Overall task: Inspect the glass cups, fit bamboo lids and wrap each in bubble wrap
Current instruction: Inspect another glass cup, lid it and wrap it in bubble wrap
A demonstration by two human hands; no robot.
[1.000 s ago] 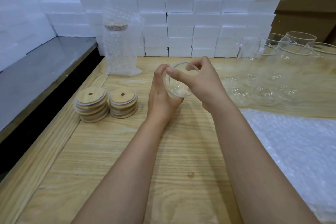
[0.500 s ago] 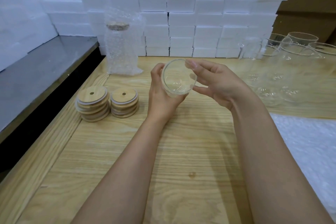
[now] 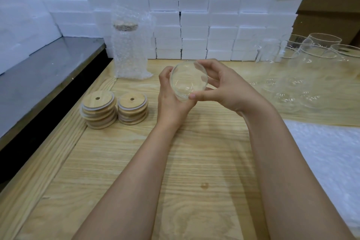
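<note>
- A clear glass cup (image 3: 188, 80) is held in the air over the middle of a pale wooden table (image 3: 194, 161), tipped on its side so its open mouth faces the camera.
- The left hand (image 3: 171, 101) cradles the cup from behind and below, palm wrapped around its body, fingers closed on the glass.
- The right hand (image 3: 228, 89) pinches the rim: its thumb presses the lower edge and its fingers curl over the upper right edge, the rest of the hand loosely open.
- Judging by the tilt toward the eyes, this looks like the inspection step, checking the rim and inside for flaws.
- No lid is on this cup and no wrap is around it.
- To the left on the table, two short stacks of round bamboo lids (image 3: 115, 109) sit side by side, each top lid with a small hole.
- The next move likely calls for freeing one hand to reach left for a lid while the other holds the cup steady.
- Behind the lids stands one cup already wrapped in bubble wrap (image 3: 130, 48), upright, its lid showing faintly.
- At the far right, a group of bare glass cups (image 3: 311, 64) waits.
- A bubble wrap sheet (image 3: 321, 161) lies flat at the near right.
- White foam blocks (image 3: 214, 15) are stacked along the back.
</note>
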